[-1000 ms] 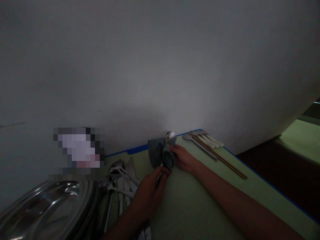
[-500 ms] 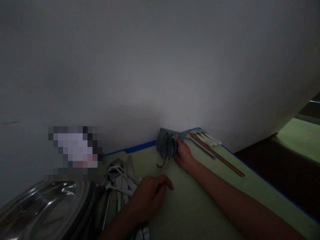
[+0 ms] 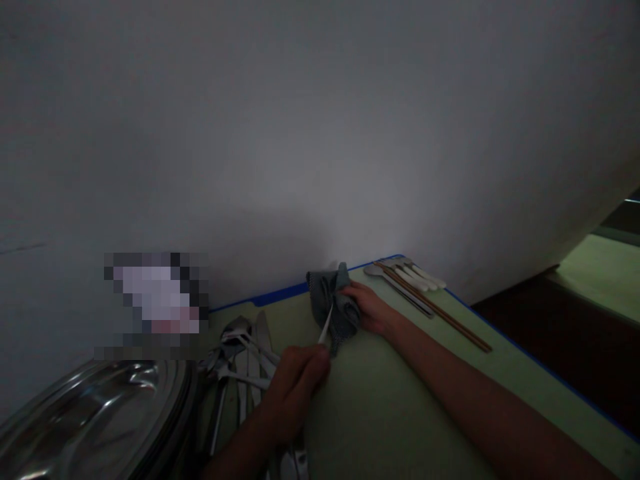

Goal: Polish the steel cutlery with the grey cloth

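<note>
My left hand [image 3: 299, 387] is closed on a thin, pale metal cutlery handle [image 3: 325, 327]. The far end of that piece disappears into a grey-blue cloth [image 3: 320, 293], so its kind is hidden. Fingers of my right hand [image 3: 369, 308] grip the cloth from its right side, bunching it around the piece above the table. Beside my left wrist lies a loose pile of metal cutlery [image 3: 243, 363], with spoons and a knife [image 3: 263, 330] among it. Right of the cloth, a spoon [image 3: 373, 271], brown chopsticks [image 3: 440, 311] and several white-handled forks [image 3: 420, 275] lie side by side.
Stacked shiny metal divided plates [image 3: 100, 413] stand at the lower left. A blurred, pixelated item [image 3: 150, 293] sits behind them by the wall [image 3: 320, 133]. The pale green table [image 3: 390, 420] has a blue edge and meets the wall at the back.
The cloth has shifted slightly and been refolded around the piece, uncovering the spoon head at right. My left hand has turned, its fingers now closed more tightly on the handle.
</note>
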Action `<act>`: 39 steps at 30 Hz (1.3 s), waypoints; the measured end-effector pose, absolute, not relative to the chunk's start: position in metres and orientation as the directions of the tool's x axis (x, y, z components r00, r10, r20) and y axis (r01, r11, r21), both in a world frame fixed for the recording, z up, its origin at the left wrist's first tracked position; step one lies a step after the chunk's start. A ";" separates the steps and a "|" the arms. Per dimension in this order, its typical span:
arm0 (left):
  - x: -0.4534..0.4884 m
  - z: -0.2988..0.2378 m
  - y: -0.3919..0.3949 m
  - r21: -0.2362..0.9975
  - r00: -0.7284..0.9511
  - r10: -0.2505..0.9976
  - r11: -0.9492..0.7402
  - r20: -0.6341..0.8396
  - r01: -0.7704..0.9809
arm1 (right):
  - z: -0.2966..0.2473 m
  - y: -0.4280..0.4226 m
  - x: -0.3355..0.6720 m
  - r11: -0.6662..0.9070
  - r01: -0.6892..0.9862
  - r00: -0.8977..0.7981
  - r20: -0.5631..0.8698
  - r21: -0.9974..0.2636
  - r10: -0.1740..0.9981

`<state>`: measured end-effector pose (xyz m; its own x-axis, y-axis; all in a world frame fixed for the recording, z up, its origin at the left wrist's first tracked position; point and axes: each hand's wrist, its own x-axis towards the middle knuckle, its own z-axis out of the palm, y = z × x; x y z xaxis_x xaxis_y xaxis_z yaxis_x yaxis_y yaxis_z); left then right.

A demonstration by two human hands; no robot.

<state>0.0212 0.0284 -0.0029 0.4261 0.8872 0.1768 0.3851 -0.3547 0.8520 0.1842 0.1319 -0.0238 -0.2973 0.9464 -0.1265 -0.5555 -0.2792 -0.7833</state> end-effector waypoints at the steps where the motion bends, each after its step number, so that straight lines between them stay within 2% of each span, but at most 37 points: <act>1: 0.020 -0.004 0.028 0.838 0.439 0.878 -0.379 0.191 0.392 | -0.024 0.132 0.185 -0.283 -0.550 -0.299 -0.131 -0.786 0.945; 5: 0.019 -0.005 0.027 0.750 0.462 0.857 -0.457 0.227 0.479 | -0.023 0.132 0.184 -0.261 -0.557 -0.279 -0.118 -0.789 0.953; 9: 0.024 -0.001 0.025 0.516 0.581 0.777 -0.611 0.244 0.600 | -0.023 0.130 0.181 -0.220 -0.588 -0.264 -0.073 -0.779 0.962; 12: 0.028 0.001 0.023 0.323 0.695 0.688 -0.719 0.208 0.615 | -0.022 0.128 0.178 -0.191 -0.595 -0.278 -0.023 -0.780 0.960; 15: 0.030 0.000 0.022 0.230 0.719 0.671 -0.740 0.181 0.632 | -0.021 0.128 0.176 -0.183 -0.602 -0.275 -0.013 -0.777 0.961; 18: 0.030 -0.002 0.023 0.239 0.703 0.696 -0.715 0.147 0.657 | -0.020 0.130 0.176 -0.246 -0.616 -0.264 -0.098 -0.748 0.959; 22: 0.031 -0.002 0.026 0.320 0.661 0.739 -0.663 0.131 0.677 | -0.020 0.135 0.182 -0.334 -0.627 -0.305 -0.172 -0.704 0.937; 30: 0.030 -0.005 0.027 0.407 0.549 0.819 -0.565 0.168 0.718 | -0.019 0.132 0.182 -0.327 -0.612 -0.362 -0.113 -0.720 0.925; 35: 0.032 -0.003 0.028 0.393 0.609 0.787 -0.594 0.101 0.702 | -0.023 0.129 0.180 -0.257 -0.599 -0.385 -0.009 -0.758 0.923; 39: 0.032 -0.001 0.027 0.326 0.635 0.767 -0.626 0.095 0.708 | -0.023 0.130 0.180 -0.253 -0.606 -0.375 -0.010 -0.755 0.927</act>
<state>0.0322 0.0275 -0.0013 0.6349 0.7668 0.0947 0.7080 -0.6265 0.3260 0.1802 0.1296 -0.0232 -0.3746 0.9271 -0.0097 -0.6055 -0.2526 -0.7547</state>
